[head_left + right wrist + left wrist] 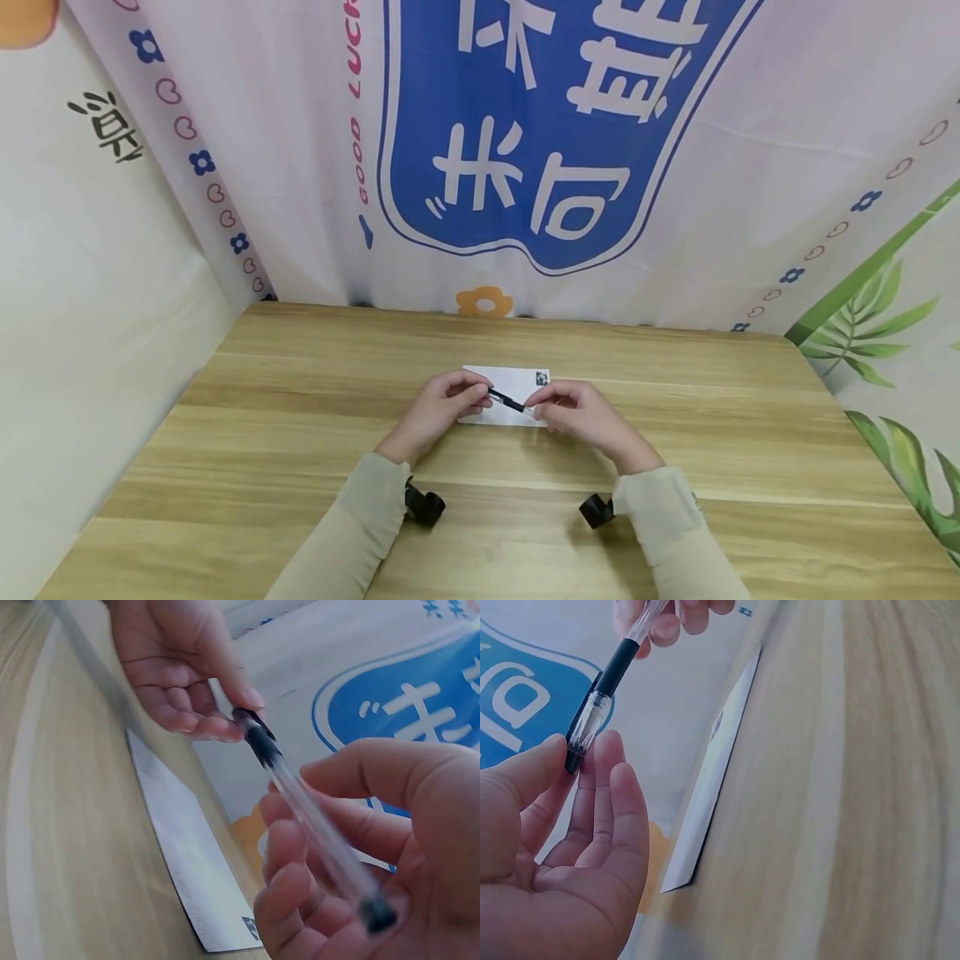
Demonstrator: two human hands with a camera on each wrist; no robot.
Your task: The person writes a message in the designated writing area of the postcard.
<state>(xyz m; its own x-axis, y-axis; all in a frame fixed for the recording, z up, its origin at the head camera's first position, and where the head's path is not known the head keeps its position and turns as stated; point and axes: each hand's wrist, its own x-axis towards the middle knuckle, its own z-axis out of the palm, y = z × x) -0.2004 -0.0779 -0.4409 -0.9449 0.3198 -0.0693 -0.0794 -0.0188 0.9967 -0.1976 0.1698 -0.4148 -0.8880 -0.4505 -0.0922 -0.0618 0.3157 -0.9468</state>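
A slim pen (506, 401) with a clear barrel, black grip section and black clip is held between both hands, tilted above the table. My left hand (442, 404) pinches the clip end between thumb and fingertips, as the left wrist view shows. Around the clear barrel (319, 832) curl the fingers of my right hand (581, 417), and the black tail end lies toward the palm. Beneath the pen, a flat white rectangle (510, 379) like an envelope or card lies on the wood, with a small dark printed square at its upper right corner. The hands partly cover its sides.
The wooden table (300, 433) stretches around the hands. Behind its far edge hangs a printed cloth (315, 250), with light walls at both sides. Black wrist devices (425, 506) sit at both sleeve cuffs, just above the tabletop.
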